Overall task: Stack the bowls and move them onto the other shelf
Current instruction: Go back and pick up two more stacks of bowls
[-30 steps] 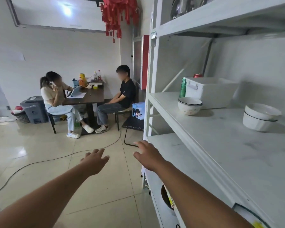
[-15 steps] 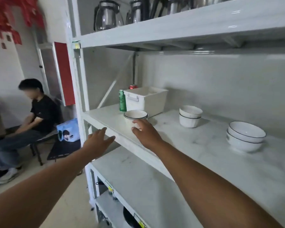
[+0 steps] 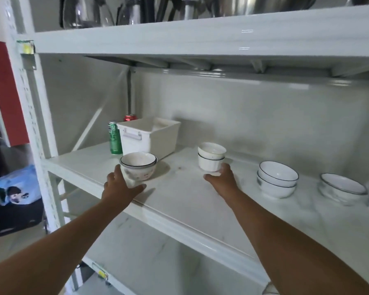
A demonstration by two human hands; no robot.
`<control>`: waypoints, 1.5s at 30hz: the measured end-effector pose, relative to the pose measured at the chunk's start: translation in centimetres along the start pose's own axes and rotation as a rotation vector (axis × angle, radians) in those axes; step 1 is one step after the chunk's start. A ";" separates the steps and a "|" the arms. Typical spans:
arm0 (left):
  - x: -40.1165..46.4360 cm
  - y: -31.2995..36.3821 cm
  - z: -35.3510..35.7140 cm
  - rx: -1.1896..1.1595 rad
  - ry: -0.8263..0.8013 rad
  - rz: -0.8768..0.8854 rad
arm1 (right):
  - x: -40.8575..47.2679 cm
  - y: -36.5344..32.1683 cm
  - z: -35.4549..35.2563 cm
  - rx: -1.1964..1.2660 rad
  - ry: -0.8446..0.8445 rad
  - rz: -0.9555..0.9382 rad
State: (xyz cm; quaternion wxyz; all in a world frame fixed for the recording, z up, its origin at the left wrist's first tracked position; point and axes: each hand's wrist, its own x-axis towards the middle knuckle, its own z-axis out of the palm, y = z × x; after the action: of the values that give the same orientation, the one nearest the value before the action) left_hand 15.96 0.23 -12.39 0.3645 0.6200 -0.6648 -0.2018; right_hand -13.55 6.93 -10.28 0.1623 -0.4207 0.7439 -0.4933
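Head view, green can [image 3: 115,137], lettering unreadable

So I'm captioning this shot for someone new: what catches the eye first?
Two hands reach onto the white middle shelf: the left hand grips a patterned bowl near the front edge, and the right hand touches the base of a small white stacked pair. A green can stands at the far left beside a white bin.
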 end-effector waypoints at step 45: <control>7.0 -1.3 3.1 -0.268 0.092 0.081 | 15.5 5.0 1.6 0.412 -0.182 -0.089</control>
State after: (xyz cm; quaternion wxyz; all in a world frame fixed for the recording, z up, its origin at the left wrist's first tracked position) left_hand 14.81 -7.34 -13.76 0.4821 0.5470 -0.6390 -0.2451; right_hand -23.97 -5.43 -12.65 0.2893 -0.4536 0.5904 -0.6017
